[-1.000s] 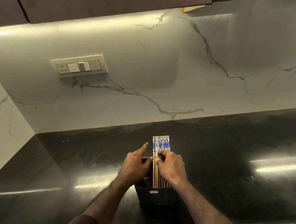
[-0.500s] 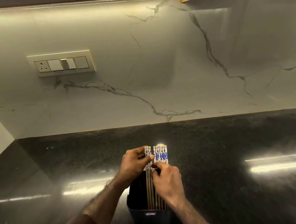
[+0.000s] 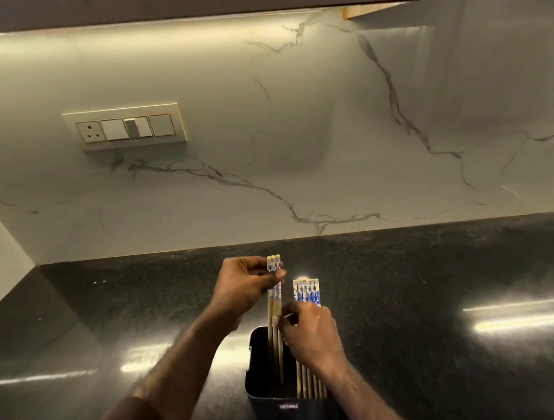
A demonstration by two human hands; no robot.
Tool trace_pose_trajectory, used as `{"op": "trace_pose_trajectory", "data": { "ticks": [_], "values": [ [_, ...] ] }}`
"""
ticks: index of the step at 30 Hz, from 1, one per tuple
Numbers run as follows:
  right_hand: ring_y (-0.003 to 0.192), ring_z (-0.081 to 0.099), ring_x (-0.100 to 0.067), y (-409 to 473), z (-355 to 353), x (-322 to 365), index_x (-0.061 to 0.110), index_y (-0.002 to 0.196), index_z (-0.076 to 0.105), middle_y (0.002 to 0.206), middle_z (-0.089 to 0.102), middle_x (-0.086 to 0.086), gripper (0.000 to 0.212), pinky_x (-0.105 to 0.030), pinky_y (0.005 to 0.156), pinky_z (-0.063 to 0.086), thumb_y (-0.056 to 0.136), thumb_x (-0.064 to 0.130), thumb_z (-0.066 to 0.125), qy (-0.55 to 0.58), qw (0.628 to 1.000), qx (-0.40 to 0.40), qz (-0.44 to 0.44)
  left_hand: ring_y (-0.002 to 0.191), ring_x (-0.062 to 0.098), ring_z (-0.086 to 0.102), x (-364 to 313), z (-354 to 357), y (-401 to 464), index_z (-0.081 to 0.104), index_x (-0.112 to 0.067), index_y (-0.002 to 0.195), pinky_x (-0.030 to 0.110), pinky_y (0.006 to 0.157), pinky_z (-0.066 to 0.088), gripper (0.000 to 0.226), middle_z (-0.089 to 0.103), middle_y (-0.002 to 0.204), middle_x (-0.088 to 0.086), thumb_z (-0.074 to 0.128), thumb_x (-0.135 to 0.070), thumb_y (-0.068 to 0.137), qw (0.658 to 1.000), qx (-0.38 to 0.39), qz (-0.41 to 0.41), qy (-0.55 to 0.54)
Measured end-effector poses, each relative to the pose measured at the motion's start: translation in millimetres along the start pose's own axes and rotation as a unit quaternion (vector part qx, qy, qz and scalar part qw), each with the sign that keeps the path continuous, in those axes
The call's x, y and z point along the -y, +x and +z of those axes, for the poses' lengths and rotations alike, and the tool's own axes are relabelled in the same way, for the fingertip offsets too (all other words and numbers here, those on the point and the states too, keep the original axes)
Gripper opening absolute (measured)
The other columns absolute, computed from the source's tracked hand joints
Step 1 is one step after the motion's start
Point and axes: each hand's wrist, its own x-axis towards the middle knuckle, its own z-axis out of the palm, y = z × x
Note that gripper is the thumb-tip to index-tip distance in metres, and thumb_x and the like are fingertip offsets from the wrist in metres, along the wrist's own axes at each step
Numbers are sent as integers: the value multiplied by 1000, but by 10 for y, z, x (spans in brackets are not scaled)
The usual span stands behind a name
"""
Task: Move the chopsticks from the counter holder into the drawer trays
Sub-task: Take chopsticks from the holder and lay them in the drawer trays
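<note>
A dark rectangular holder (image 3: 259,386) stands on the black counter near its front edge. My left hand (image 3: 242,289) pinches three wooden chopsticks with blue-and-white tops (image 3: 275,315), raised higher than the others, their tips still inside the holder. Several more chopsticks of the same kind (image 3: 308,293) lean at the holder's right side. My right hand (image 3: 310,337) rests against these, fingers curled around them at mid-length. No drawer or tray is in view.
The glossy black counter (image 3: 444,278) runs left and right, with a marble backsplash behind. A switch and socket plate (image 3: 125,128) sits on the wall at the left. Dark cabinets hang overhead.
My left hand has separated three chopsticks from the bundle and lifted them upward. My right hand has stayed on the remaining chopsticks. The camera has tipped slightly down.
</note>
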Motion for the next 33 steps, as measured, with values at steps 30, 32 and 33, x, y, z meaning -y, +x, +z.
{"op": "trace_pose_trajectory", "data": {
  "ticks": [30, 32, 33],
  "values": [
    [91, 73, -20, -1872, -297, 659, 11, 101, 72, 96, 76, -9, 13, -36, 81, 60, 89, 12, 67, 356, 915, 188, 24, 81, 24, 75, -1148, -617, -1789, 71, -9, 97, 30, 63, 61, 15, 78, 88, 8, 69, -6, 83, 987, 8, 116, -111],
    [91, 73, -19, -2146, -295, 608, 12, 102, 71, 96, 76, -7, 13, -31, 78, 60, 90, 13, 66, 347, 919, 184, 35, 83, 24, 75, -1042, -568, -1967, 70, -8, 101, 31, 65, 61, 20, 77, 90, 9, 70, -9, 81, 989, 16, 100, -111],
    [91, 73, -18, -2289, -319, 569, 12, 102, 71, 96, 76, -7, 14, -30, 77, 60, 90, 14, 66, 338, 922, 183, 44, 84, 25, 75, -993, -517, -2061, 70, -7, 102, 32, 66, 62, 21, 77, 91, 9, 71, -9, 80, 989, 21, 87, -119]
  ]
}}
